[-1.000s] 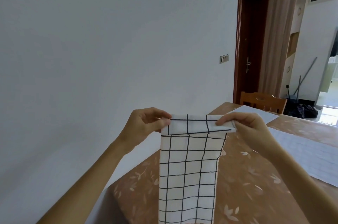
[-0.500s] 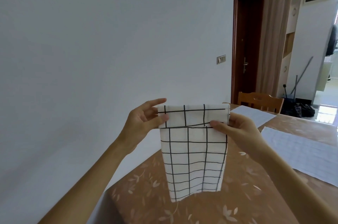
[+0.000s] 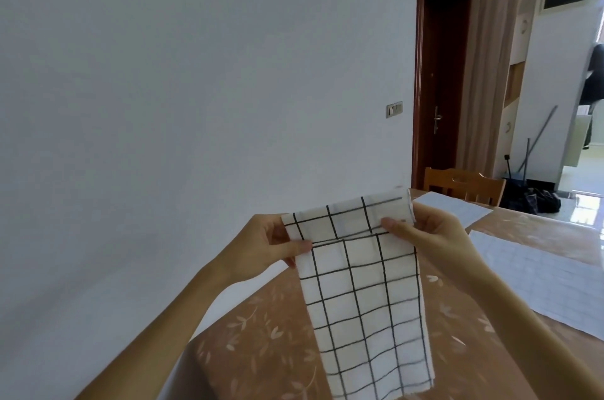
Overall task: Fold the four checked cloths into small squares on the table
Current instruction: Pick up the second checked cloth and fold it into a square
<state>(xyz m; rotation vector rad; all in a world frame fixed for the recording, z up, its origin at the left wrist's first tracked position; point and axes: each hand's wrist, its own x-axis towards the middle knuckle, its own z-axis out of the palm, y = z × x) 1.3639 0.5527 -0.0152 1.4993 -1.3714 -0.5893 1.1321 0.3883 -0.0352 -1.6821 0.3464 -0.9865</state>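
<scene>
**Checked cloth being held up over the table, both hands pinching its top**

- Wall (image 3: pixel 196 105): plain and pale, filling the left and centre of the view.
- Table (image 3: pixel 261 350): brown cover with a leaf print, being viewed from its near corner.
- Flat cloth (image 3: pixel 539 278): being left spread on the table at the right, well apart from the hands. Its grid is faint.
- Checked cloth (image 3: pixel 359 295): white with a black grid, being held in the air above the table as a long narrow strip. The top end is being turned over toward the camera as a short flap, and the rest is hanging down and slightly right. Whether the lower end is touching the table cannot be told.
- Door (image 3: pixel 441 79): dark wood, at the back right.
- Far cloth (image 3: pixel 457 208): lying flat at the far end of the table, just in front of the chair (image 3: pixel 464 185).
- Left hand (image 3: pixel 261 249): the cloth's top left corner is being pinched, thumb on the front at the flap edge, fingers curled behind.
- Right hand (image 3: pixel 431 233): the top right corner is being pinched, thumb laid across the flap, fingers behind the fabric.
- Wall switch (image 3: pixel 394 109): small plate, left of the door.
</scene>
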